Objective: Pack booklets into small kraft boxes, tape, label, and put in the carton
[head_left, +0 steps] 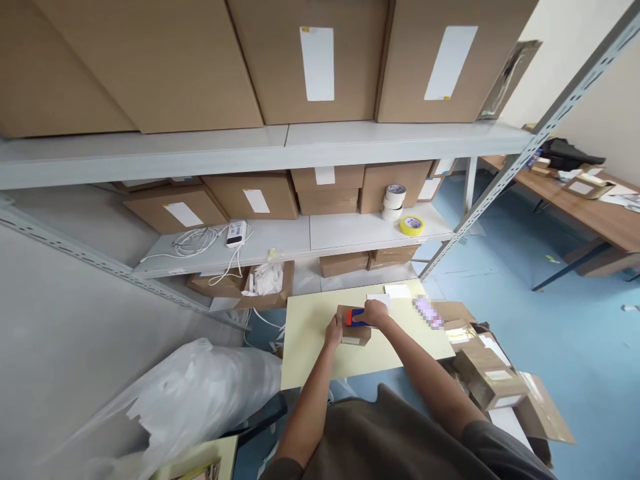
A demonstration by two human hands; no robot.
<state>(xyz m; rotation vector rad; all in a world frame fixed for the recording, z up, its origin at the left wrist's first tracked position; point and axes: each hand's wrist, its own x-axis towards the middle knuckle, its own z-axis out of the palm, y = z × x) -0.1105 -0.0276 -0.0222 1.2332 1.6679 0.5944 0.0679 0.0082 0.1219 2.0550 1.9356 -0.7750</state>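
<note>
A small cardboard box (356,339) rests on the pale yellow table (310,347) in front of me. My left hand (334,331) is closed on the box's left side and steadies it. My right hand (375,313) is wrapped around a blue-and-red handheld tool (356,317) lying against the box's top; its exact kind is too small to make out. White paper sheets (397,291) lie just beyond my right hand. A blurred-out pinkish item (429,312) is on the table's right part.
Metal shelving (320,155) with cardboard boxes stands ahead. White tape rolls (393,201), a yellow tape roll (411,226) and a cabled white device (237,233) occupy its middle shelf. Plastic wrap (210,380) bulges at left. Open cartons (493,380) sit at right.
</note>
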